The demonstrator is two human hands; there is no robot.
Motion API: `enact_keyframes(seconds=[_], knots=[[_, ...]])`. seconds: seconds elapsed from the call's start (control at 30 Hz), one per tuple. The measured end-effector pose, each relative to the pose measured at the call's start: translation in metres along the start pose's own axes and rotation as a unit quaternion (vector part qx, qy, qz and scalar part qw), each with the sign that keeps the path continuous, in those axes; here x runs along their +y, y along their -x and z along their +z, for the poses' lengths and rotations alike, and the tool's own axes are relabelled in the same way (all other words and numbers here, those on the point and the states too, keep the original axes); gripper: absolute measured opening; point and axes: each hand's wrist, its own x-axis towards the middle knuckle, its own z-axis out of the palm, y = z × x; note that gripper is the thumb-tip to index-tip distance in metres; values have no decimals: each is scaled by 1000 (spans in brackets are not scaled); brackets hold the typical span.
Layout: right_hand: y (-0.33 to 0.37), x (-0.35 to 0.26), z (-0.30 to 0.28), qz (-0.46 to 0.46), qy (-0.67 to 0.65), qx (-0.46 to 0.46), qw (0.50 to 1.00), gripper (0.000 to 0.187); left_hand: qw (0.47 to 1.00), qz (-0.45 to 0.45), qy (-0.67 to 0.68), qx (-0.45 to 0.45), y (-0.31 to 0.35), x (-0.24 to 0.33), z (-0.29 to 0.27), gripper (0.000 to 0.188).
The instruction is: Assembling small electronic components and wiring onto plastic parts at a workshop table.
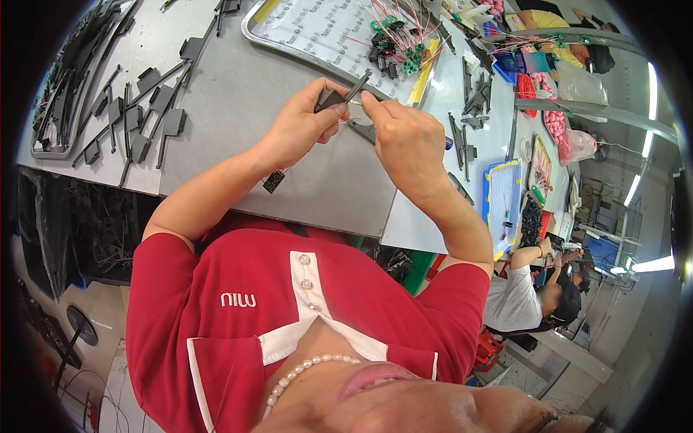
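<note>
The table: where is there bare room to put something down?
A bare patch of table lies between the loose parts on its left, the tray above and the left forearm. Another lies between that and the right forearm, with a black piece at its left. Crowded: the far left, and right of the right hand.

- A factory-style assembly workshop.
- Left: many alike black plastic parts [174, 122] spread on a grey worktable [242, 119].
- Far: a lined tray [307, 32] holding wired green circuit boards [413, 58].
- Right: a seated co-worker [514, 302], a blue bin [487, 209], tube lights [652, 90].
</note>
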Motion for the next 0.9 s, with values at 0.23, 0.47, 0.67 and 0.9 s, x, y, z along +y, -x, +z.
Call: enact_keyframes(seconds=[0.23, 0.47, 0.67, 0.9], knots=[[-3, -2, 0, 12, 6, -24, 1000, 32, 1000, 14, -14, 1, 0, -3, -1, 22], [-4, -3, 0, 15, 4, -34, 999, 32, 998, 31, -56, 14, 1, -4, 0, 21], [-5, -4, -1, 12, 8, -41, 999, 34, 997, 33, -69, 26, 1, -3, 2, 17], [-6, -13, 3, -2, 68, -39, 997, 27, 989, 59, -127, 40, -1, -11, 1, 17]])
